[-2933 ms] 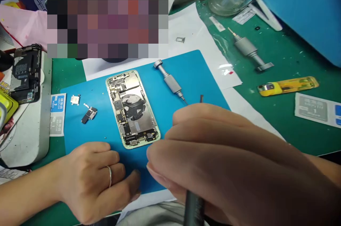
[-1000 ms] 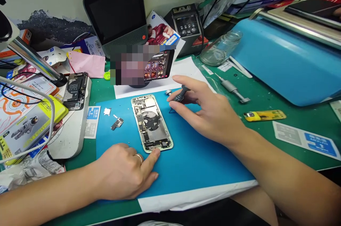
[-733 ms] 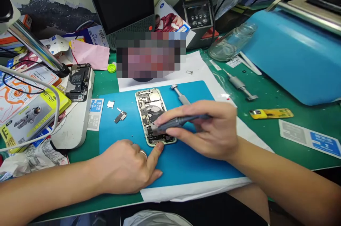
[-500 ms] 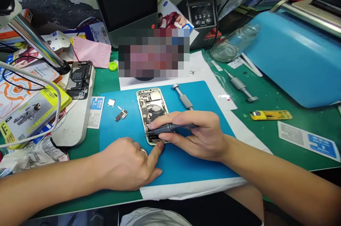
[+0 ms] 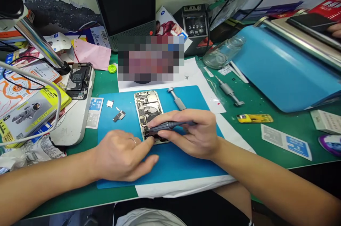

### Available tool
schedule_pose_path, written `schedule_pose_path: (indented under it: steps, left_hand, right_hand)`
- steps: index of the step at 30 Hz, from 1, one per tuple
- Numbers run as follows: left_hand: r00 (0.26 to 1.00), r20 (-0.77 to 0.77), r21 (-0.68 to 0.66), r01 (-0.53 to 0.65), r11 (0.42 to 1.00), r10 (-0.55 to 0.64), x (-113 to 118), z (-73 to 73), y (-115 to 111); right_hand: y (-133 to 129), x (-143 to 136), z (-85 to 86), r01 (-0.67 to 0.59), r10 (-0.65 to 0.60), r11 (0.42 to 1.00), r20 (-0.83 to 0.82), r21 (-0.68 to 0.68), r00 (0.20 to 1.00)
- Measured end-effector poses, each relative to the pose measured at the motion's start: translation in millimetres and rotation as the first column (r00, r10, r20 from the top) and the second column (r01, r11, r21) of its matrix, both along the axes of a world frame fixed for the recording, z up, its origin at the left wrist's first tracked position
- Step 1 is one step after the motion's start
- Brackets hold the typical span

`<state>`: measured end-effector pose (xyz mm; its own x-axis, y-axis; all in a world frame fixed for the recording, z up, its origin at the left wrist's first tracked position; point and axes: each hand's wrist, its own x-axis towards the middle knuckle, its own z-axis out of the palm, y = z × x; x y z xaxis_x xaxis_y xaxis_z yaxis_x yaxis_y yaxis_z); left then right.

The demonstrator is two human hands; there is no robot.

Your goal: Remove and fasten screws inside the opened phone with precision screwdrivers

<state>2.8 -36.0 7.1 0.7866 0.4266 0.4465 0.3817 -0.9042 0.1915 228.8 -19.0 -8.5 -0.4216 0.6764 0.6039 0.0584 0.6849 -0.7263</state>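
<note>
An opened smartphone point(image 5: 151, 109) with its inner parts bare lies on a blue mat point(image 5: 183, 167). My right hand point(image 5: 198, 133) grips dark tweezers point(image 5: 166, 126) between thumb and fingers, their tip at the phone's lower left part. The index finger of my left hand point(image 5: 124, 155) stretches onto the phone's lower end; its thumb sticks out and the other fingers curl, holding nothing. Left of the phone lie a small silver plate point(image 5: 109, 103) and a dark metal part point(image 5: 118, 115). A grey screwdriver point(image 5: 177, 99) lies partly behind my right hand.
Another opened phone point(image 5: 79, 80) rests on a white box at left. A second screwdriver point(image 5: 229, 93), a yellow strip-like part point(image 5: 255, 118) and a glass jar point(image 5: 225, 52) lie at right. A dark screen point(image 5: 126, 2) stands behind. Part of another hand point(image 5: 335, 30) shows at far right.
The view has shifted slightly to the right. My left index finger has moved from the phone's bottom edge up onto its lower inside, close to the tweezers. The right hand keeps its grip.
</note>
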Motion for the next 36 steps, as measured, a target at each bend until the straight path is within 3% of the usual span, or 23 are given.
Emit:
schedule_pose_path:
  steps: [4, 7, 15, 28, 36]
  left_hand:
    - [0.967, 0.167, -0.165, -0.163, 0.973, 0.191, -3.0, 2.0, 8.6]
    - [0.949, 0.21, -0.204, -0.195, 0.96, 0.237, -3.3, 0.0, 12.9]
    - [0.964, 0.174, -0.206, -0.163, 0.965, 0.2, -2.5, -4.6, 14.5]
    - [0.976, 0.158, -0.222, -0.113, 0.969, 0.15, -3.3, -6.6, 14.2]
    - [0.978, 0.149, -0.225, -0.111, 0.968, 0.146, -4.4, -6.5, 14.7]
  right_hand:
    - [1.8, 2.9, 6.4, 0.072, -0.063, 0.997, -0.191, 0.037, 0.98]
    - [1.7, 4.6, 8.8, 0.084, -0.072, 0.996, -0.236, 0.038, 0.969]
    - [1.5, 4.4, 6.6, -0.005, 0.014, 0.999, -0.212, 0.044, 0.977]
    - [1.6, 5.3, 5.2, 0.02, -0.008, 0.998, -0.178, 0.061, 0.984]
    - [0.4, 4.7, 4.0, 0.007, -0.008, 1.0, -0.196, -0.002, 0.981]
